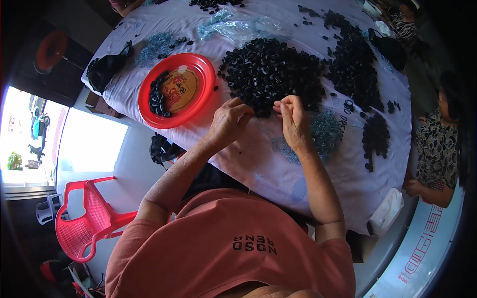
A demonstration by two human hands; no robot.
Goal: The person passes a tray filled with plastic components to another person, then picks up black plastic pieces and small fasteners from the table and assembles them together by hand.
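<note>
Some black bits (157, 99) are in the red tray (209, 79); a big pile (273, 72) is left. What curled hands (293, 118) hold can't be told.

Well behind the left hand (231, 120) and right hand (295, 121), a salmon-red shirt (213, 243) covers the torso, dark block lettering (254, 244) in two rows on its front; short sleeves (137, 241) leave both forearms (181, 174) bare.

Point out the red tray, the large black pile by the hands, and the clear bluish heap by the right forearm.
Red tray (208, 82), head view: right side of its rim.
Large black pile (271, 69), head view: its middle.
Clear bluish heap (326, 131), head view: its right side.
</note>
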